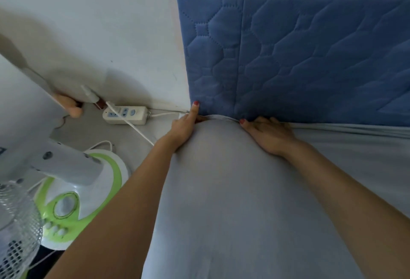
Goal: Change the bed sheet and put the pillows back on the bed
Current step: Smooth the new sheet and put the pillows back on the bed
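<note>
Right, I'm at the head corner of the bed, and the pale grey-blue bed sheet (233,190) is already drawn over the mattress here, its edge gathered in creases where it meets the blue quilted headboard (310,45). My left hand (184,126) is at the very corner, forefinger straight and pointing up the headboard's edge, the other fingers going down into the gap; I think they're pushing cloth in, but they're hidden, so I can't say whether they hold anything. My right hand (266,132) lies spread and flat on the sheet, fingertips into the seam just beside the left, pressing rather than holding. This sheet is thin, soft and light, it bunches readily and would slide back out of a shallow tuck, so the place to take it is the hem right at the corner, working it deep behind the mattress. No pillows in sight yet. Down on the floor there's a white power strip (125,114) with a cable, and a green and white fan (73,190). No brand or lettering I can read anywhere.
</note>
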